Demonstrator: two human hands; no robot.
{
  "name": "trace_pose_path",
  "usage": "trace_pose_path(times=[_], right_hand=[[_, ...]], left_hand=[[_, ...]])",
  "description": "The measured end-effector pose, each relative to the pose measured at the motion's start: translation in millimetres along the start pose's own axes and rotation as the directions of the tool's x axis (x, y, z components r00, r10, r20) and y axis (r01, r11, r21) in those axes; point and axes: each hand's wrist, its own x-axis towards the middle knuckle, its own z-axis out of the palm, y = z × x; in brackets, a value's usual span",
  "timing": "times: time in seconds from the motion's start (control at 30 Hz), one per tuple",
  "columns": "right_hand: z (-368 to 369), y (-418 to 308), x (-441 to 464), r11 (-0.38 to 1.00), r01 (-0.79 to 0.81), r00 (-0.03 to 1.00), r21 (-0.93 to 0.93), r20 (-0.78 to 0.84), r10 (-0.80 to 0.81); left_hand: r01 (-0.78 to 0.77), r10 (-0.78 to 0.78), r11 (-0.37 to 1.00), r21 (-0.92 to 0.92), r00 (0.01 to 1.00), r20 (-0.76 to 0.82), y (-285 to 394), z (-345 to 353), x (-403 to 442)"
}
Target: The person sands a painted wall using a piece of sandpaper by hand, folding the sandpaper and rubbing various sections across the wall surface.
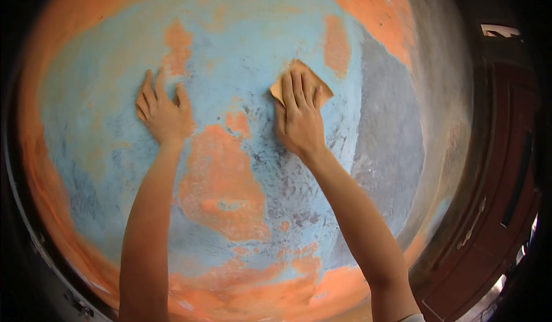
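Both arms reach up to a painted surface [224, 40] with blue, orange and grey patches. My right hand [301, 112] presses a tan sheet [318, 82], which looks like sandpaper, flat against the blue area right of the middle. The sheet's corners stick out above and beside its fingers. My left hand [165, 112] rests on the blue paint at the left with its fingers spread and nothing in it. Between and below the hands lies an orange patch [221, 167] with rough, dark-speckled paint beside it.
A dark red panelled door or piece of furniture [489, 190] stands at the right edge. Orange paint borders the blue area, and a grey patch [388, 132] lies to the right. Small objects [80, 303] show at the bottom left, too dim to name.
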Motion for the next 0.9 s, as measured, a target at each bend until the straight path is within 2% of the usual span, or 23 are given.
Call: trace_pose_path(times=[0.17,0.23,0.3,0.37,0.47,0.53,0.6,0.63,0.67,0.7,0.73,0.8,0.87,0.9], right_hand=[[-7,-7,-95,0.992,0.123,0.985,-0.016,0.126,-0.120],[-13,-16,-147,0.997,0.080,0.974,0.018,0.213,-0.082],[-20,-25,-215,0.999,0.048,0.924,-0.004,0.379,-0.043],[-29,-23,-273,0.988,0.151,0.844,-0.024,0.524,-0.116],[-30,-7,-295,0.976,0.216,0.821,-0.037,0.547,-0.161],[-30,-19,-246,0.991,0.118,0.868,-0.065,0.491,-0.071],[-19,-34,-200,0.998,-0.056,0.960,-0.007,0.274,0.055],[-13,-38,-191,0.998,-0.068,0.951,0.000,0.303,0.065],[-7,-41,-184,0.991,-0.113,0.951,-0.073,0.281,0.129],[-1,-46,-182,0.977,-0.155,0.951,-0.146,0.246,0.188],[4,-56,-190,0.975,-0.197,0.965,-0.101,0.155,0.211],[-5,-84,-229,0.988,-0.064,0.907,-0.140,0.404,0.116],[-6,-94,-296,0.976,0.182,0.736,0.118,0.642,-0.215],[-2,-77,-343,0.963,0.222,0.734,0.150,0.625,-0.266]], left_hand=[[0.014,-0.014,1.000,-0.005,1.000,-0.006,4,0,-2],[0.019,-0.019,1.000,0.000,1.000,0.004,3,2,1],[0.016,-0.016,1.000,0.000,1.000,-0.004,2,-1,-4],[0.024,-0.024,1.000,0.002,1.000,0.008,4,-1,0],[0.041,-0.041,0.999,0.022,0.999,-0.003,4,4,0],[0.027,-0.027,0.999,0.018,1.000,0.004,5,6,-1],[0.021,-0.021,1.000,0.020,0.999,0.030,2,5,-2],[0.002,-0.002,1.000,-0.015,1.000,0.013,0,6,-1],[-0.020,0.020,0.998,-0.054,1.000,-0.011,-2,7,-1],[-0.022,0.022,0.998,-0.051,1.000,0.004,-2,7,-2],[-0.016,0.016,0.998,-0.054,1.000,0.008,-1,7,-2],[-0.011,0.011,0.999,-0.043,1.000,0.011,-4,12,0],[-0.036,0.035,0.999,-0.020,0.998,-0.045,-7,15,-3],[-0.039,0.038,0.999,-0.018,0.998,-0.049,-6,14,-4]])
